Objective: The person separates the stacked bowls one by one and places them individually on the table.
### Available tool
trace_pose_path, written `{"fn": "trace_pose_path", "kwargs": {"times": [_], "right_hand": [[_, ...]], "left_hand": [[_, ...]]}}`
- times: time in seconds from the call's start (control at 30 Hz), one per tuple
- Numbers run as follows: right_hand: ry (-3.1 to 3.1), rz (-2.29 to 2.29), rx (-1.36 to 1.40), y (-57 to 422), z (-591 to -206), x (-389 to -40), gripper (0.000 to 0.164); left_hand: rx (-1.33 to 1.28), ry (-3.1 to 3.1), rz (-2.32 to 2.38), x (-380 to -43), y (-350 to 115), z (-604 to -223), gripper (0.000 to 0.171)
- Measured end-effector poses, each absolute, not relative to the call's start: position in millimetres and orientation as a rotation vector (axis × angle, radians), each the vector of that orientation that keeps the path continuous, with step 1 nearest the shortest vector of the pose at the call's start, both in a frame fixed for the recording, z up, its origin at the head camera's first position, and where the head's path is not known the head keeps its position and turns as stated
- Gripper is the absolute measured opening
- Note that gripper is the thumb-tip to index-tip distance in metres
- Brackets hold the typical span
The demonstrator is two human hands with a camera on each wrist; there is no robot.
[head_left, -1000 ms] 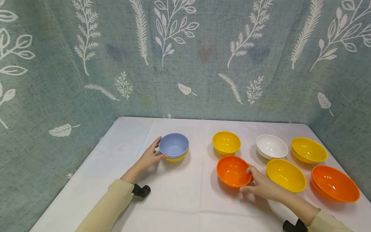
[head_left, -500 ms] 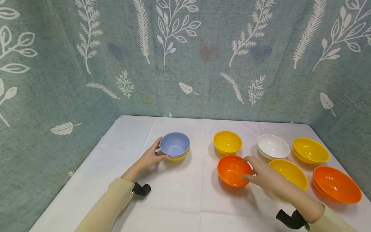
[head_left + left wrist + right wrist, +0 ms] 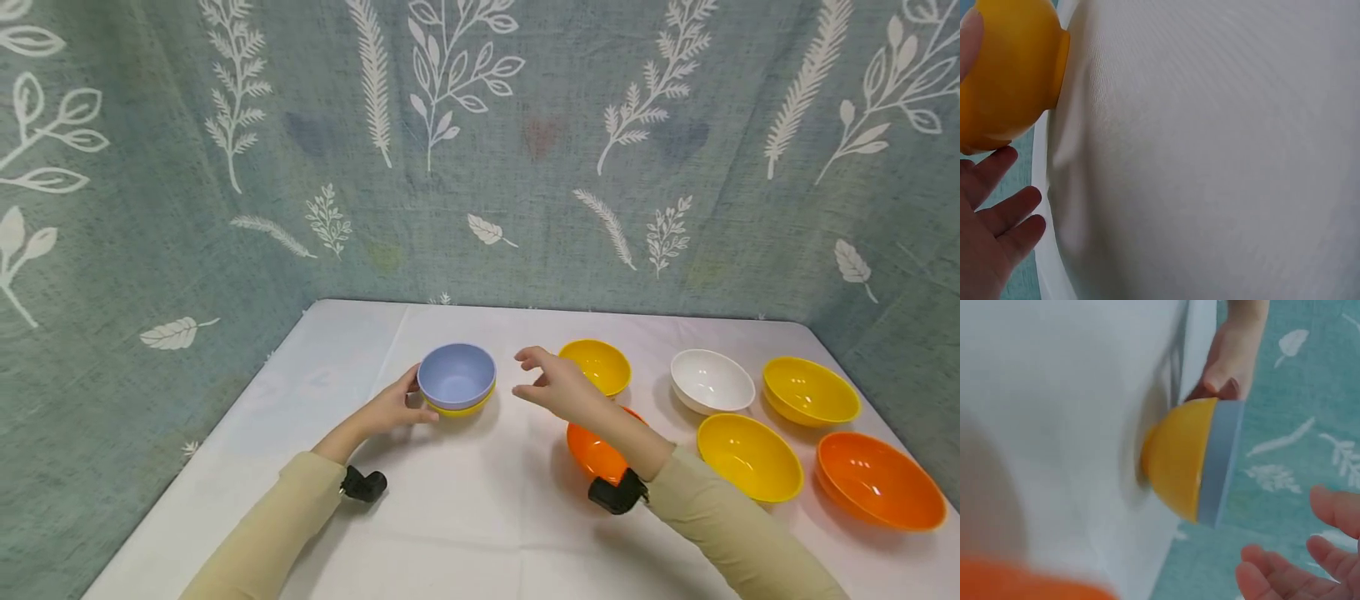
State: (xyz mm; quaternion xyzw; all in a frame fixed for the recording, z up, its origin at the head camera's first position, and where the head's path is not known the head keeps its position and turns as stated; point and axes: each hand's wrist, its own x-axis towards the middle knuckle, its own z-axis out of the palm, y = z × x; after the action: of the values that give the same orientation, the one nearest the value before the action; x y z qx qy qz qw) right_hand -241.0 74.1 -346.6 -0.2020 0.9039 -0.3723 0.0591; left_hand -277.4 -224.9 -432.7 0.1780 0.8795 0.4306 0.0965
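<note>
In the head view, a blue bowl (image 3: 457,375) sits nested in a yellow bowl (image 3: 459,410), its upper part rising above the yellow rim. My left hand (image 3: 386,408) is at the stack's left side, fingers behind and thumb in front. The left wrist view shows a fingertip touching the yellow bowl (image 3: 1007,69), the other fingers extended and apart from it. My right hand (image 3: 558,385) is raised right of the stack with nothing in it, thumb and fingers spread. Beneath its forearm stands an orange bowl (image 3: 596,454), partly hidden. Behind that hand is another yellow bowl (image 3: 609,367), also partly covered.
On the right side of the white-covered table (image 3: 450,517) stand a white bowl (image 3: 711,382), a yellow bowl (image 3: 810,392), a nearer yellow bowl (image 3: 748,458) and a large orange bowl (image 3: 879,481). A patterned curtain (image 3: 480,275) borders the table behind and at the sides.
My right hand has let go of the orange bowl and moved left and away, toward the blue and yellow stack. The left hand stays beside the stack, its thumb slightly lower.
</note>
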Motion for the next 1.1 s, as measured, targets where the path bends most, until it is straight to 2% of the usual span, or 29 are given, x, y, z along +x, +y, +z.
{"fn": "trace_pose_path", "kwargs": {"times": [0.2,0.33,0.47,0.73,0.83,1.1], "right_hand": [[2.679,-1.032,-0.607,40,-362,-271,0.057],[2.620,-1.031,-0.540,27,-372,-285,0.074],[2.509,-1.136,-0.487,20,-381,-293,0.091],[2.280,-1.245,-0.446,16,-392,-303,0.111],[2.239,-1.273,-0.456,15,-394,-303,0.114],[2.250,-1.336,-0.458,11,-402,-301,0.110]], "left_hand": [[0.536,2.605,1.295,-280,-222,-434,0.097],[0.536,2.591,1.303,-282,-222,-435,0.100],[0.545,2.563,1.321,-282,-222,-435,0.101],[0.549,2.549,1.336,-282,-223,-437,0.101],[0.536,2.560,1.329,-282,-223,-438,0.101],[0.547,2.548,1.341,-280,-223,-439,0.102]]}}
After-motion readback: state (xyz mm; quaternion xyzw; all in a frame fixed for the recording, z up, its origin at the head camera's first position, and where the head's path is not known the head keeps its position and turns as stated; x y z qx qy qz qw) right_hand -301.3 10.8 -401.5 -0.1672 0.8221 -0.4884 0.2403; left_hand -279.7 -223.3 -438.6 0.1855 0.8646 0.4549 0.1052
